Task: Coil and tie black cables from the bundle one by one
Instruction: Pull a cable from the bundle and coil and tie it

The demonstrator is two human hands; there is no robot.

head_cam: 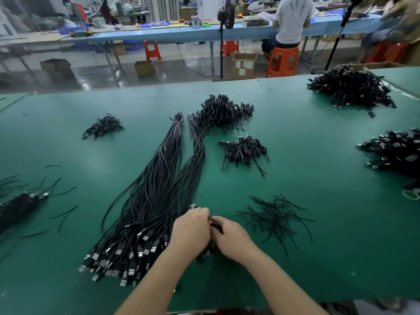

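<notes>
Your left hand and right hand meet just above the near edge of the green table, fingers curled inward and pinched together on a black cable that shows only as a dark loop between them; how much of it is coiled you cannot tell, since your hands cover most of it. A metal plug pokes out just beyond your left knuckles.

Directly left of your hands lies the long bundle of straight black cables, its USB plugs fanned out toward you and its far ends narrowing away up the table, split into two strands. To your right, near your right hand, sits a loose scatter of thin black ties.

Farther out, a small pile of tied coils rests beyond the ties, with a bigger heap behind it at the bundle's far tip. Another small pile lies off to the left. Large heaps occupy the far right corner and right edge.

Across the aisle, a person in a white shirt sits on an orange stool at a blue bench.
</notes>
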